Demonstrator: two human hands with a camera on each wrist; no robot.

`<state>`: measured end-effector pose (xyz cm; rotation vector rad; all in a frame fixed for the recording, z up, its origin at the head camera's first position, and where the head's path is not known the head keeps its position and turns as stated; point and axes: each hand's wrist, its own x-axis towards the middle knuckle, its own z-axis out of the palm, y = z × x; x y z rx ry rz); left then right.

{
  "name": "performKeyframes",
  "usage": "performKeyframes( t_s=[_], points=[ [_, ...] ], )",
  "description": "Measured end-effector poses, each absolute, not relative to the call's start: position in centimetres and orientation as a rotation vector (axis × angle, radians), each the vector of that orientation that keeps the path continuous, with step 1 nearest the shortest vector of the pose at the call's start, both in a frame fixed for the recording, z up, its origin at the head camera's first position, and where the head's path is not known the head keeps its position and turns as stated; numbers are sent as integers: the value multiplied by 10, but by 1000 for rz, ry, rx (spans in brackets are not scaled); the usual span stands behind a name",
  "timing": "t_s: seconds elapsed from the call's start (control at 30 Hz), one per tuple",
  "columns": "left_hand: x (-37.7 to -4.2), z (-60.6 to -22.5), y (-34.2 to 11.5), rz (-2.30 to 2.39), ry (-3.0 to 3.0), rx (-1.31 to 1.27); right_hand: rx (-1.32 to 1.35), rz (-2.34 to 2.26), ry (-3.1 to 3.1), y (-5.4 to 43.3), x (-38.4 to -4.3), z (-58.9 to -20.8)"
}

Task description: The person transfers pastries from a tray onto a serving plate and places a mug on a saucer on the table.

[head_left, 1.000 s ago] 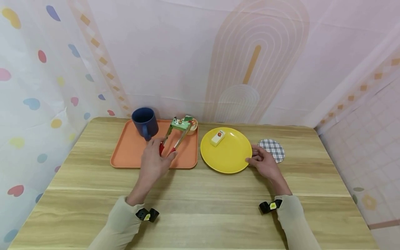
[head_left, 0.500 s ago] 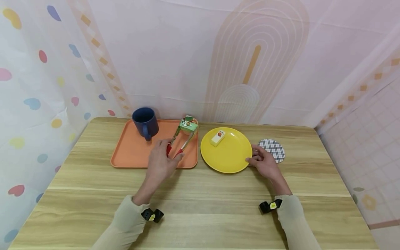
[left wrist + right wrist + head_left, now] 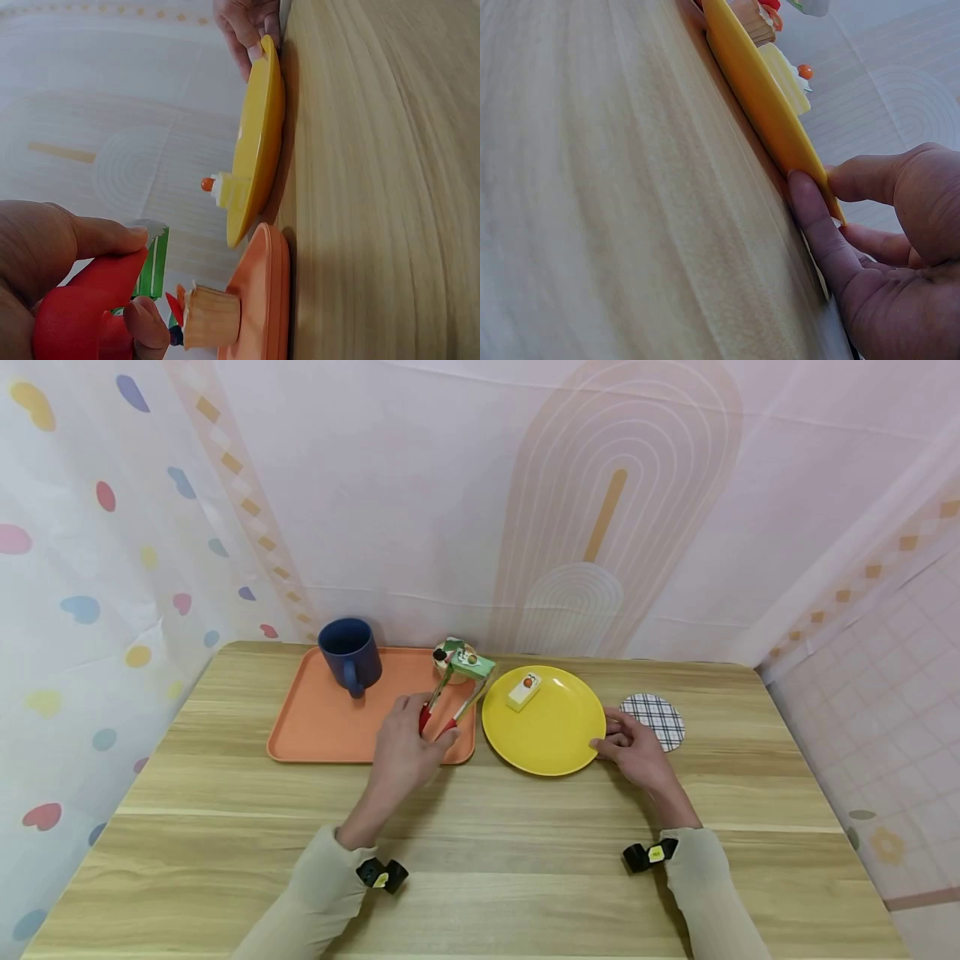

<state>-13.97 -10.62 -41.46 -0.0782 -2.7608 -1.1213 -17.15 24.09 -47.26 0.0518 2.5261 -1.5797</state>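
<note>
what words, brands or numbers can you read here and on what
Nothing readable.
Left yellow label, on the left wrist camera: too small to read.
Right yellow label, on the right wrist camera: too small to read.
Blue mug, orange tray, yellow plate: no lettering seen.

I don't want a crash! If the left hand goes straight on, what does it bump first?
Probably the curtain, tongs and green cake leading the left hand. The cupcake looks just off that line, but depth is unclear.

Left hand point(image 3: 407, 745) and right hand point(image 3: 637, 756): bare. Worn: 2 plain beige fabric sleeves point(image 3: 711, 889), creased. At each cuff point(image 3: 692, 839): 1 black wrist-worn camera point(image 3: 636, 858), blocky with rounded end, bearing 1 small yellow label point(image 3: 656, 853), marking illegible.
</note>
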Motion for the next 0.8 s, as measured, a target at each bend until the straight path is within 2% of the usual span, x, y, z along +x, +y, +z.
performKeyframes(
  t_s=[0.8],
  points=[
    [-142, -415, -77, -1146, -2788, -158, 50, -1571, 2533, 240, -171, -471]
  ],
)
